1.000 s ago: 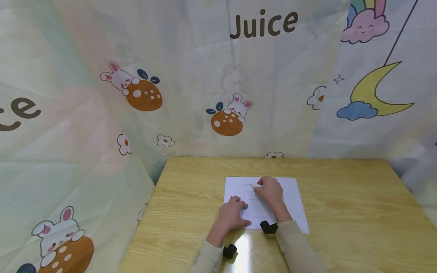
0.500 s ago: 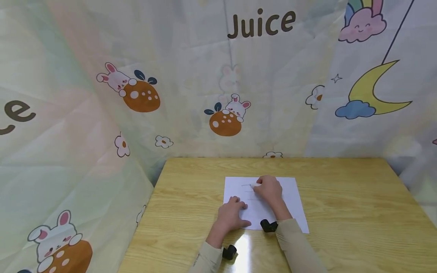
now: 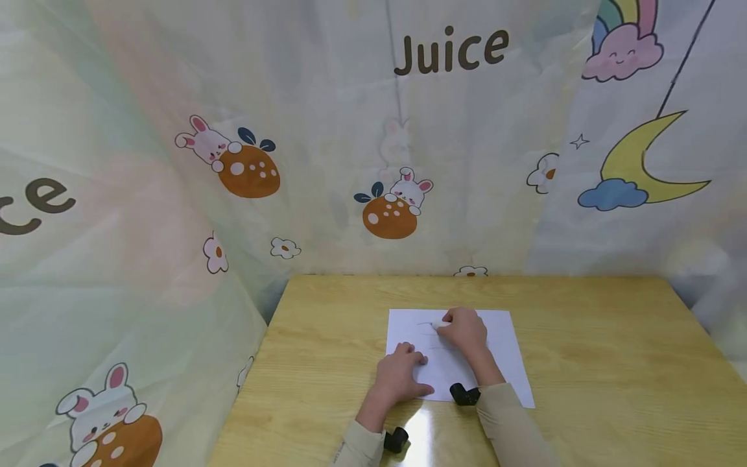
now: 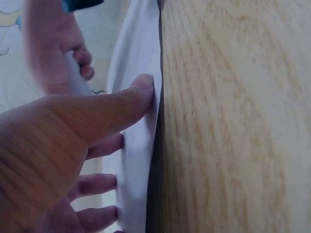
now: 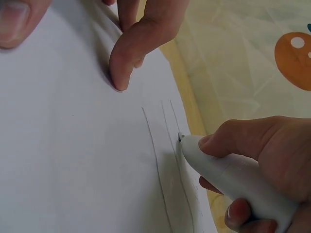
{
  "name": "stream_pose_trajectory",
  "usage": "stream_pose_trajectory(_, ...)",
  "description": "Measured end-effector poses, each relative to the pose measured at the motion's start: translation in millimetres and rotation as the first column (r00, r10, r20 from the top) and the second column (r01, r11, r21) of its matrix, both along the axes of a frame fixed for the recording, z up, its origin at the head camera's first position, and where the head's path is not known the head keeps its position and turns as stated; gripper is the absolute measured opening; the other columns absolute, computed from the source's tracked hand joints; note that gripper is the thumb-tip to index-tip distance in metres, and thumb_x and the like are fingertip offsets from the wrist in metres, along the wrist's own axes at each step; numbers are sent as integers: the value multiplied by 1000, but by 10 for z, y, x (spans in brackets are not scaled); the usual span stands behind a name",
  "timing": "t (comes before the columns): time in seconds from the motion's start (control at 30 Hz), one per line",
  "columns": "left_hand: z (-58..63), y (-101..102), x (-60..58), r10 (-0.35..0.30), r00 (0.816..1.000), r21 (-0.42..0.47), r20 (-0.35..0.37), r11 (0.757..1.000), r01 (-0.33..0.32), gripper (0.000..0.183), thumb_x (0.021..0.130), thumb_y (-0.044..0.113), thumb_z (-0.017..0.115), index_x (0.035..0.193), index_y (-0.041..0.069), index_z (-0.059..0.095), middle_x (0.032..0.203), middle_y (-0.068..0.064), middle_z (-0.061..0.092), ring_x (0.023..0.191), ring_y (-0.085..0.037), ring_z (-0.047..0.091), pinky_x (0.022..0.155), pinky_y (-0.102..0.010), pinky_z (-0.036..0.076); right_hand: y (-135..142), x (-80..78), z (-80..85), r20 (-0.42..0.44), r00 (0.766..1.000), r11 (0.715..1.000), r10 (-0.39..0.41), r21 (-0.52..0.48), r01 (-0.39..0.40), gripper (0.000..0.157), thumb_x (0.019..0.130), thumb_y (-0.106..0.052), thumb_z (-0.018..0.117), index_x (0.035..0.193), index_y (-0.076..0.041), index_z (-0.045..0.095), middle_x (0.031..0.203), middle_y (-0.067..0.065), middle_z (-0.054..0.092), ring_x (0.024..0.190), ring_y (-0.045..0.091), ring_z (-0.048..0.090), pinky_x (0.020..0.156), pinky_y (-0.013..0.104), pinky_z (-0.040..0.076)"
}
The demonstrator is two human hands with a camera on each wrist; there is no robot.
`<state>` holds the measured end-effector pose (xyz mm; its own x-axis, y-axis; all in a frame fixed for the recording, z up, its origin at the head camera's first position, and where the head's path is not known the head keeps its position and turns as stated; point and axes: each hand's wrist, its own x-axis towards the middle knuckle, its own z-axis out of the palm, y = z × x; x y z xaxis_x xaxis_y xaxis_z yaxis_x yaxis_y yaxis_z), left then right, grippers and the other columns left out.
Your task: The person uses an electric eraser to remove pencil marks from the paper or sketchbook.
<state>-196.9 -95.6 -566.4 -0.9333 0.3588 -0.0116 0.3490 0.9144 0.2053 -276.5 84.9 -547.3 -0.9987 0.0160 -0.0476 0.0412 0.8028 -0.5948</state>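
A white sheet of paper lies on the table with several thin, roughly parallel lines near its far edge. My right hand grips a thick white pen-shaped tool, index finger along its nose. The tool's small dark metal tip meets the paper at the end of the outermost line in the right wrist view. My left hand rests spread over the paper's near left part. In the left wrist view its thumb presses close to the sheet's edge, and the other fingers lie on the sheet.
The wooden table extends to both sides of the paper. Behind it and at the left hangs a printed curtain with rabbits and a moon. A black wrist camera sits beside each sleeve.
The whole head view shifts slightly. My right hand stays by the top line with the tool, its tip barely moving left along the paper. My left hand keeps its place on the sheet.
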Motion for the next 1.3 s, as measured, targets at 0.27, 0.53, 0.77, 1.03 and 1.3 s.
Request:
stream_pose_trajectory(0.27, -39, 7, 12, 3, 1000, -12, -16, 1000, -3, 54, 67, 58, 81, 109, 27, 71, 118, -1, 57, 100, -18, 55, 62, -34, 49, 20, -5, -40, -1, 1000, 1000, -5, -20, 5, 22, 76, -23, 78, 91, -7, 75, 89, 7, 70, 75, 24, 63, 64, 45, 51)
stream_pose_trajectory(0.53, -12, 2, 17, 12, 1000, -13, 15, 1000, -12, 54, 68, 58, 80, 112, 27, 71, 122, -2, 56, 102, -20, 56, 65, -37, 50, 3, 7, 3, -4, 1000, 1000, 3, -8, -3, 22, 76, -24, 78, 90, -7, 76, 87, 5, 70, 73, 23, 63, 63, 43, 51)
stream_pose_trajectory(0.77, -10, -20, 7, 9, 1000, -3, 8, 1000, -9, 54, 68, 58, 81, 111, 26, 71, 120, -2, 57, 102, -20, 55, 65, -35, 50, -28, -12, 47, 10, 1000, 1000, 17, 10, -17, 20, 75, -22, 79, 87, -7, 75, 84, 4, 69, 69, 21, 60, 59, 42, 51)
stream_pose_trajectory(1.03, -47, -19, 30, 7, 1000, -6, -1, 1000, -7, 53, 67, 58, 82, 108, 26, 71, 118, -1, 57, 100, -19, 55, 64, -35, 49, -25, -11, 17, 46, 998, 999, 30, 24, -32, 19, 75, -23, 78, 87, -8, 75, 85, 4, 69, 68, 21, 60, 58, 41, 50)
stream_pose_trajectory(1.3, -44, -18, -12, 11, 1000, -3, -12, 1000, -11, 54, 68, 57, 82, 110, 26, 71, 120, -3, 57, 103, -20, 55, 68, -35, 50, -64, -63, 45, 39, 999, 999, 27, 25, -28, 22, 77, -24, 78, 90, -7, 75, 86, 6, 69, 69, 22, 59, 62, 43, 50)
